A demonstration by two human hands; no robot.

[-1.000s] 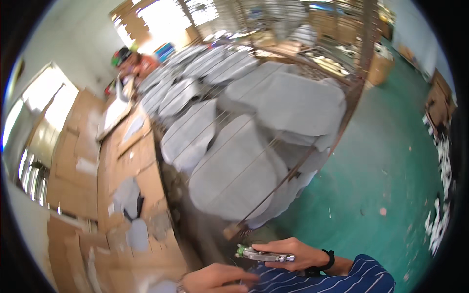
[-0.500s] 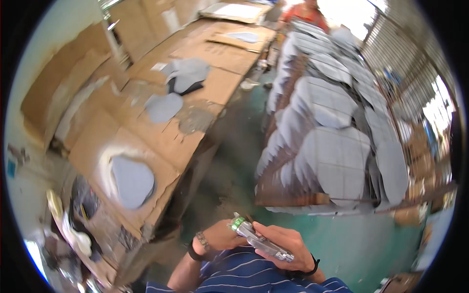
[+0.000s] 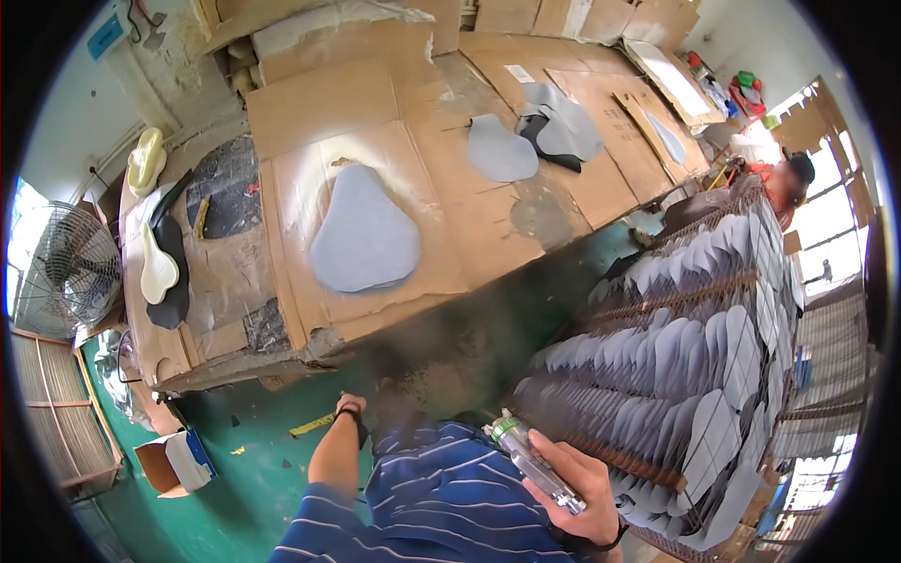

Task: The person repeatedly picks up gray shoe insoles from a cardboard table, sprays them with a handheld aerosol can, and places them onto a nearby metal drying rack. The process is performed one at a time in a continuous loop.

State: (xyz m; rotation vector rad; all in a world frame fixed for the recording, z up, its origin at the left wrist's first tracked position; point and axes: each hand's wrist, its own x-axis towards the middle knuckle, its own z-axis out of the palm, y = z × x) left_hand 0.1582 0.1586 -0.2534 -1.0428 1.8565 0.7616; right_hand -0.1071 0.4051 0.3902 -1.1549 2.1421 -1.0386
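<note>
Cardboard-covered worktable [image 3: 469, 225] stands beside a rack [image 3: 678, 482] of grey sheets [image 3: 709, 441]; a saddle-shaped piece [image 3: 364, 235] lies on the worktable. Left hand [image 3: 351, 402] hangs near its edge, finger pose unclear; right hand [image 3: 584, 476], near the rack, clasps a metal spray gun [image 3: 537, 463].

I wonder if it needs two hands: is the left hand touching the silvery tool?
Apart. The head view plainly shows the striped shirt between the left hand and the silvery tool, which the right hand holds.
</note>
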